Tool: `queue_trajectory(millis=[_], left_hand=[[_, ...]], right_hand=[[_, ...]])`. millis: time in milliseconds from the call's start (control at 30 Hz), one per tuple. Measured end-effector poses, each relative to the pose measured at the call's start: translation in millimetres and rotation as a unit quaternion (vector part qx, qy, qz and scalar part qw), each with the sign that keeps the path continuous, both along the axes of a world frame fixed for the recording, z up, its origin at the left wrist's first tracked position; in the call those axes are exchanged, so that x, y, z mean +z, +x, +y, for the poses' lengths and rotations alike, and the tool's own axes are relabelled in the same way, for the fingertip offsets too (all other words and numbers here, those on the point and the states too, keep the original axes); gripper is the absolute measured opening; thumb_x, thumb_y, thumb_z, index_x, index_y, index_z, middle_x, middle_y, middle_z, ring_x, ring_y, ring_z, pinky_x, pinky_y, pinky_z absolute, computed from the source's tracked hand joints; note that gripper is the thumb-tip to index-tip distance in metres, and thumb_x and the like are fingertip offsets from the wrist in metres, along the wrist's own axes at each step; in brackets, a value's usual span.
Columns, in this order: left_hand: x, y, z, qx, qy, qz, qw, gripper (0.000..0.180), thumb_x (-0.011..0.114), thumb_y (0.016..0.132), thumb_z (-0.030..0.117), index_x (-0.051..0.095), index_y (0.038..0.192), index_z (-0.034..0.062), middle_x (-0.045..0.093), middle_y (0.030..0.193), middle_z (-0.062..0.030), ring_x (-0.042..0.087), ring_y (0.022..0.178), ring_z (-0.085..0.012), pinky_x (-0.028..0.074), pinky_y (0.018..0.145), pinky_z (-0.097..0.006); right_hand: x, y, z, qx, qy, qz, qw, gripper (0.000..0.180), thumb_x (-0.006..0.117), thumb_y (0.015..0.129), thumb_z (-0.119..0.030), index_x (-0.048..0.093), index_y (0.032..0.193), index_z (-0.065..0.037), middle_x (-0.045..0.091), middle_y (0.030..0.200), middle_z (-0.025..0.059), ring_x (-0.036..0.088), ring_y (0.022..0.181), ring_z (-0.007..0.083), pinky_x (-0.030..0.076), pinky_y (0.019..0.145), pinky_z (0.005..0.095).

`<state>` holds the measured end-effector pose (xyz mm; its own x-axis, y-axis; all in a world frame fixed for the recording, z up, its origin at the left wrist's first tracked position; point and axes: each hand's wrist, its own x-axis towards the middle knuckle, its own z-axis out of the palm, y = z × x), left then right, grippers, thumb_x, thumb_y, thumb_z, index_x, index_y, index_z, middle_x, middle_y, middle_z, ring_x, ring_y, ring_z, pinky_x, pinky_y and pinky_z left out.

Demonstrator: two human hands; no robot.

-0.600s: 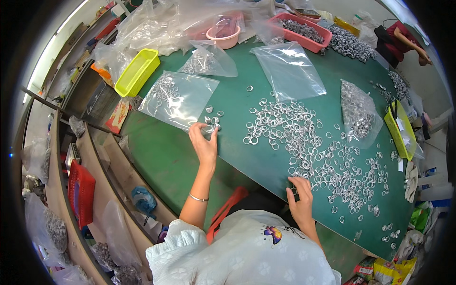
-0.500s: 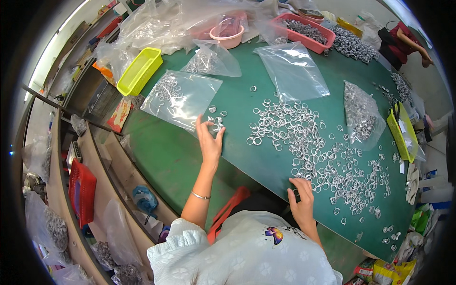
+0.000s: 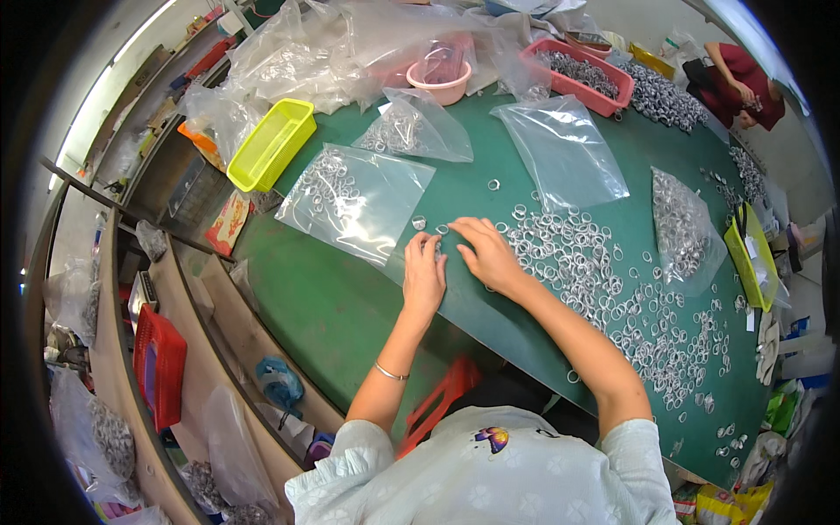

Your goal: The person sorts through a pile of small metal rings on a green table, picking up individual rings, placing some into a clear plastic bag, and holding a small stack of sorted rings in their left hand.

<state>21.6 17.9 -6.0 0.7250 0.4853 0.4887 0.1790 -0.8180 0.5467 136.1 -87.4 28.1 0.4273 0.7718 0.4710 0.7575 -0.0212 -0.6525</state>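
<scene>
- The metal rings (image 3: 573, 229) are silver-grey and shiny, slim round bands with hollow centres; some carry a thicker, wider part on one side; many lie flat as circles, others tip and overlap
- They lie loose on the green worktop (image 3: 667, 144), in a crowded spread from the middle of the scene toward the near right, thinning out at its edges
- The left hand (image 3: 423, 278) is at the worktop's near edge, left of the spread; its fingers are bent and close together; whether its grip pinches anything I cannot tell, the fingertips being too small to read
- The right hand (image 3: 493, 260) comes in from the right; its grip is spread, thumb apart from the fingers, with the fingertips near a lone ring (image 3: 442, 230)
- A chunkier ring (image 3: 419, 224) lies just left of that one, beside a clear bag (image 3: 398, 206) lying flat with more rings inside; farther right, a bulging bag (image 3: 682, 234) is packed with them
</scene>
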Motion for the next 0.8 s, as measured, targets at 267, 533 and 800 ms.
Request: queue_trajectory(millis=[267, 533, 800], left_hand=[[-1, 0, 9, 0.031, 0.029, 0.003, 0.999, 0.027, 0.063, 0.074, 0.001, 0.051, 0.098, 0.0022, 0.051, 0.099, -0.0136, 0.049, 0.095, -0.0319, 0.041, 0.081, -0.041], [2, 5, 33, 0.043, 0.006, 0.019, 0.999, 0.033, 0.059, 0.079, 0.008, 0.05, 0.111, 0.0036, 0.053, 0.094, -0.0172, 0.058, 0.074, -0.0359, 0.047, 0.063, -0.043], [4, 23, 41, 0.094, 0.019, 0.12, 0.988, 0.02, 0.06, 0.084, 0.019, 0.056, 0.096, 0.0043, 0.052, 0.098, -0.0146, 0.06, 0.078, -0.0377, 0.047, 0.068, -0.046]], right_hand=[[-30, 10, 40, -0.026, -0.063, -0.09, 0.994, 0.018, 0.066, 0.075, -0.01, 0.061, 0.091, -0.004, 0.053, 0.094, 0.0091, 0.051, 0.09, 0.0284, 0.042, 0.076, 0.0399], [2, -8, -16, -0.014, -0.033, 0.344, 0.938, 0.016, 0.06, 0.087, -0.015, 0.061, 0.09, 0.001, 0.062, 0.08, 0.008, 0.059, 0.067, 0.0177, 0.046, 0.059, 0.0286], [39, -54, -180, -0.054, 0.024, 0.574, 0.817, 0.02, 0.055, 0.093, -0.018, 0.062, 0.099, 0.0, 0.065, 0.088, 0.0072, 0.059, 0.07, 0.0102, 0.046, 0.059, 0.0229]])
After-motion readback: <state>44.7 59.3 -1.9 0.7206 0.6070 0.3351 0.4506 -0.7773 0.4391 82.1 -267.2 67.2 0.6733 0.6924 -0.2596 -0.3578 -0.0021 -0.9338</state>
